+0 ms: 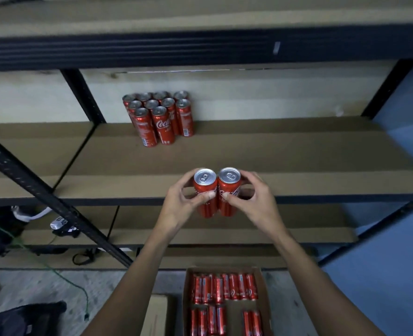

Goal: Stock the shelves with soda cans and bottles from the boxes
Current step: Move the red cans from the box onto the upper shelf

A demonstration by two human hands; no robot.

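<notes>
Two tall red soda cans stand upright side by side in front of the middle shelf's front edge (pixel 128 201). My left hand (pixel 183 204) grips the left can (pixel 205 190) and my right hand (pixel 253 200) grips the right can (pixel 229 187); the cans touch each other. At the back of the same shelf, a cluster of several red cans (pixel 160 117) stands upright. Directly below my arms, an open cardboard box (pixel 264 301) on the floor holds several red cans lying on their sides.
A black diagonal brace (pixel 55 202) crosses the left side of the rack. The top shelf beam (pixel 200 48) runs overhead. A lower shelf (pixel 200 236) sits beneath. Cables and dark gear (pixel 4 229) lie at lower left. A second closed box (pixel 155 314) is beside the open one.
</notes>
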